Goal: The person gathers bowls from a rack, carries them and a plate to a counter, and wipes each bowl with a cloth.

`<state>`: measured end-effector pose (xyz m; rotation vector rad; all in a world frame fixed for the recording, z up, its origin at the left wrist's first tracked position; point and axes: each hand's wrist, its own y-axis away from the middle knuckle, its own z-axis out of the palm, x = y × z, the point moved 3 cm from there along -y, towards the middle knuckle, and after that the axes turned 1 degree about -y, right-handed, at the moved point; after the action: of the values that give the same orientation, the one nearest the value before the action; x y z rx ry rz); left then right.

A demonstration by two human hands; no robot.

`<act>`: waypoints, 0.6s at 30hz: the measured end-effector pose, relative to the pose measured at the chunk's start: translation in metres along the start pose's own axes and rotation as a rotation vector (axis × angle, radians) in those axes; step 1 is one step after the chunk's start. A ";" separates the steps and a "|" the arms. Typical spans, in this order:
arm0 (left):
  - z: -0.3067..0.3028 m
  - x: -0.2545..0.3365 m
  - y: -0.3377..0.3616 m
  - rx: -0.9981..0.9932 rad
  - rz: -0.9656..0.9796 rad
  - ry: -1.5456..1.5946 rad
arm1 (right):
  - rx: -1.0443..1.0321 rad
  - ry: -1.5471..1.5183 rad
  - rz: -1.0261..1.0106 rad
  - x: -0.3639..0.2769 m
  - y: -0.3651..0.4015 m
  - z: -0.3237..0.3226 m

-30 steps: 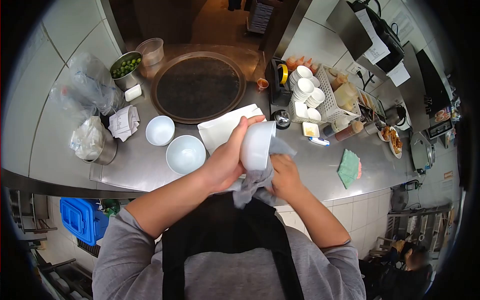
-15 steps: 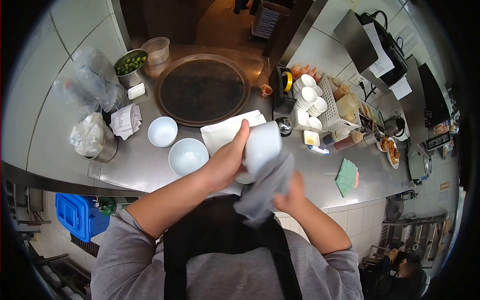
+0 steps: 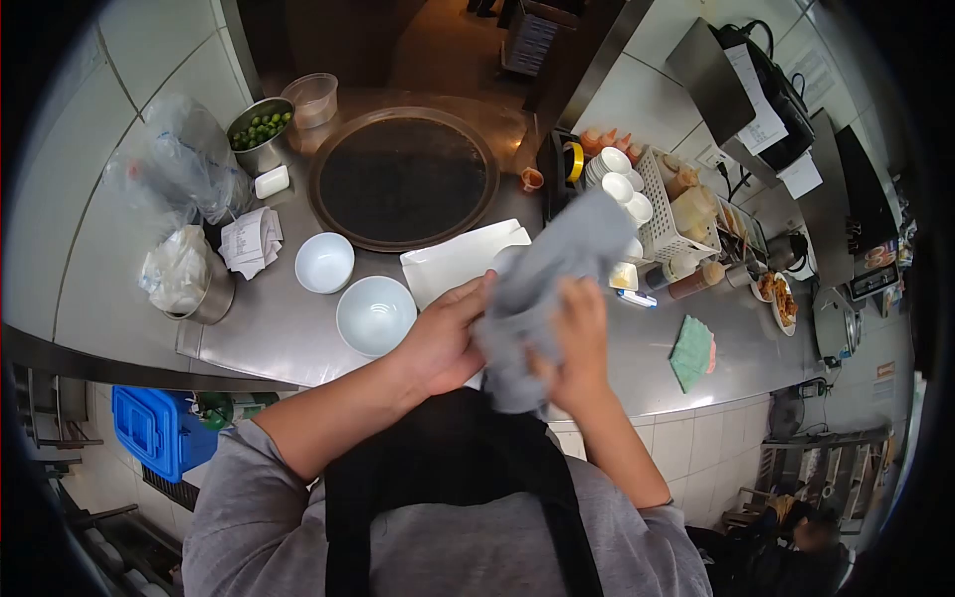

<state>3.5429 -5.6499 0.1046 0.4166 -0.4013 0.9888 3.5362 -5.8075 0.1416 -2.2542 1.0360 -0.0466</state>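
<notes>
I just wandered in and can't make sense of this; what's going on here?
Someone in a black apron is at a metal counter. The right hand holds a blurred grey cloth close by the left hand; what lies behind the cloth is mostly hidden. Two white bowls stand near the left forearm, with a white tray and a big round pan farther back.
</notes>
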 end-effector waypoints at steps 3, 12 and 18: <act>-0.033 -0.016 -0.002 -0.124 -0.112 0.140 | -0.203 0.124 0.005 -0.004 0.001 0.007; 0.027 0.000 -0.002 -0.335 0.703 -1.376 | 0.723 -1.560 0.996 -0.017 0.017 0.028; 0.024 0.015 0.003 -0.435 0.415 -1.014 | 0.406 -0.625 0.193 0.028 0.023 0.003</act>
<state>3.5446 -5.6499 0.1330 0.4202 -1.6381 0.9920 3.5404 -5.8362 0.1201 -1.6288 0.8019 0.4600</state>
